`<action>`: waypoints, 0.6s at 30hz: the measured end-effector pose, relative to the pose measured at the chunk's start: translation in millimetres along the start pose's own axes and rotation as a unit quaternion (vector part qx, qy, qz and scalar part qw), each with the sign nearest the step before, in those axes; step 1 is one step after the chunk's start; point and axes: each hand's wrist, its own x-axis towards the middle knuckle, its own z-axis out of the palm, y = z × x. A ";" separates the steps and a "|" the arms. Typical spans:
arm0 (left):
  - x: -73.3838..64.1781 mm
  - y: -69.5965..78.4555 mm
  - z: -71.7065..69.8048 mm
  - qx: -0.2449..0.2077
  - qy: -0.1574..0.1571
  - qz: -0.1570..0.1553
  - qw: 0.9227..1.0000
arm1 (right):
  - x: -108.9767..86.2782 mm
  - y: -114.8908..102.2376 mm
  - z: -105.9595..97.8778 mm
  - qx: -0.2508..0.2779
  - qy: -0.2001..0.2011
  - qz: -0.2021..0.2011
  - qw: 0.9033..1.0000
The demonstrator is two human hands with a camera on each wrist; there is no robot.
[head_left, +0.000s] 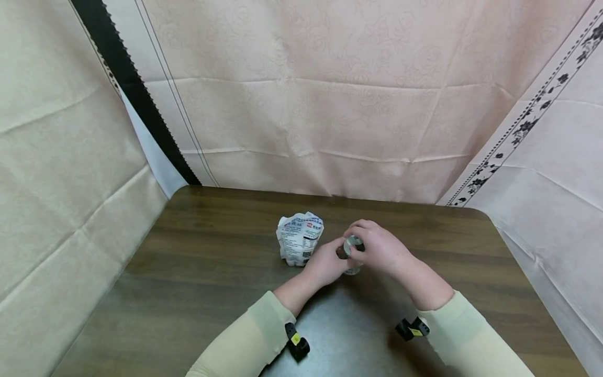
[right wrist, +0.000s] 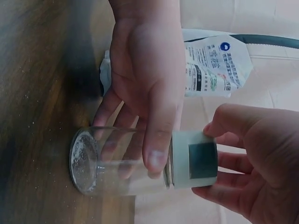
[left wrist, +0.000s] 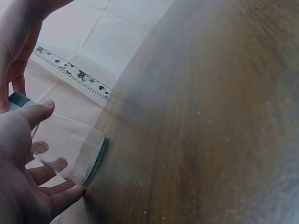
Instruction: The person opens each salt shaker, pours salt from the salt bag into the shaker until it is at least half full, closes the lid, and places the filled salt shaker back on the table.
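Observation:
A clear glass jar (right wrist: 110, 175) stands upright on the table, with a little white powder at its bottom. My left hand (head_left: 327, 263) grips the glass body from the side, thumb on one side and fingers on the other. On top is a pale lid (right wrist: 181, 161) with a dark green panel; the fingers of my right hand (head_left: 379, 248) hold it by its rim. In the left wrist view the jar's thick base (left wrist: 97, 161) shows beyond the left fingertips. From the head view, both hands hide most of the jar.
Just left of the jar stands a white printed bag (head_left: 300, 239) with a crumpled top. Fine white specks lie on the dark wooden table (head_left: 212, 293). Pale patterned cloth (head_left: 301, 104) hangs behind the table and at both sides.

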 end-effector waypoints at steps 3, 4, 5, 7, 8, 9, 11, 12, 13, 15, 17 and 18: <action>0.4 -0.4 0.3 0.002 -0.003 0.001 1.000 | -1.0 -1.4 1.3 -0.003 0.005 0.003 1.000; 0.4 -0.3 0.0 0.003 -0.003 0.002 1.000 | -1.1 -2.2 1.3 -0.005 0.007 0.005 1.000; 0.3 -0.1 -0.4 0.004 -0.003 0.003 1.000 | -1.2 -3.5 1.2 -0.005 0.009 0.008 1.000; 0.1 0.3 -1.0 0.004 -0.004 0.007 1.000 | -1.4 -6.2 1.1 -0.005 0.013 0.022 1.000; 0.1 0.6 -1.1 0.003 -0.004 0.008 1.000 | -1.3 -8.1 0.7 -0.003 0.015 0.034 0.999; 0.2 0.6 -1.1 0.003 -0.005 0.009 1.000 | -1.2 -9.8 0.5 -0.001 0.016 0.047 0.999; 0.1 0.9 -0.7 0.000 -0.006 0.009 1.000 | -0.2 -13.3 0.2 0.002 0.022 0.075 0.997; 0.1 1.2 -0.5 -0.002 -0.006 0.008 1.000 | 0.5 -14.6 0.3 0.000 0.023 0.090 0.996; 0.0 1.5 -0.2 -0.004 -0.006 0.006 1.000 | 1.3 -15.9 0.4 -0.003 0.026 0.103 0.994; -0.2 2.0 0.2 -0.008 -0.005 0.002 1.000 | 2.8 -18.4 0.6 -0.016 0.030 0.126 0.991; -0.7 2.9 0.4 -0.012 -0.004 -0.005 1.000 | 4.2 -20.0 1.0 -0.030 0.032 0.142 0.989; -1.0 3.2 0.4 -0.013 -0.004 -0.010 1.000 | 4.8 -20.7 1.3 -0.039 0.033 0.147 0.988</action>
